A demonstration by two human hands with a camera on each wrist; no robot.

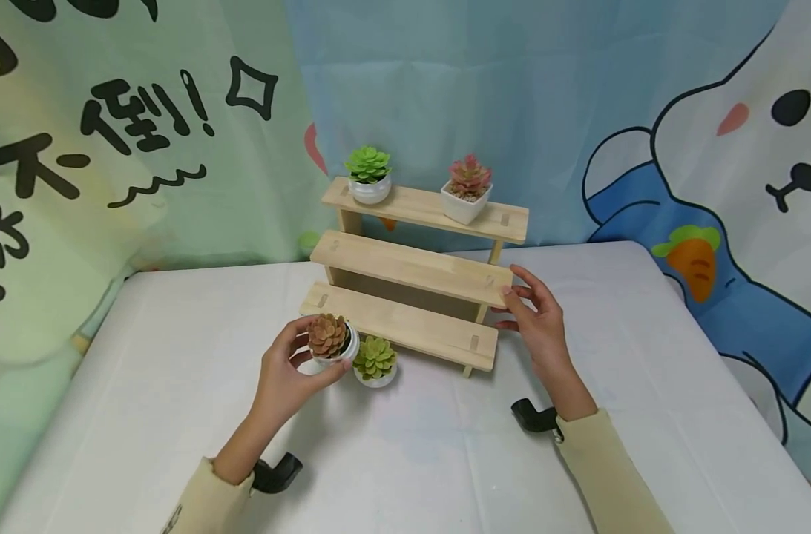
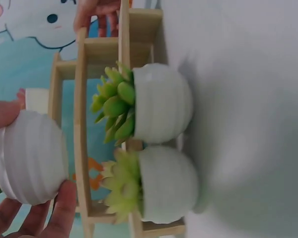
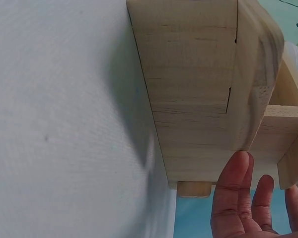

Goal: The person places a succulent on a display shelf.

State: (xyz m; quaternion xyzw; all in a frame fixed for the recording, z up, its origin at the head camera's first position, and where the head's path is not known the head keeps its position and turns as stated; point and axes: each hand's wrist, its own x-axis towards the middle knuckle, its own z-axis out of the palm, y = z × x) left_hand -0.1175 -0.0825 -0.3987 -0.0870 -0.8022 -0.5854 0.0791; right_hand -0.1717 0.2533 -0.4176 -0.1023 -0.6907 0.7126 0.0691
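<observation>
Our left hand pinches the brown potted plant, our right hand the 3 o'clock end of the rack; dipping left-handed could topple the green plant at 4 o'clock.

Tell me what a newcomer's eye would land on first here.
Probably the three-tiered wooden shelf on the white table, with a green succulent and a reddish one on its top tier. Next, the brown succulent in the left hand, in front of the bottom tier, while the right hand grips the middle tier at its right end. Behind, at the right, a cartoon animal is printed on the backdrop.
</observation>
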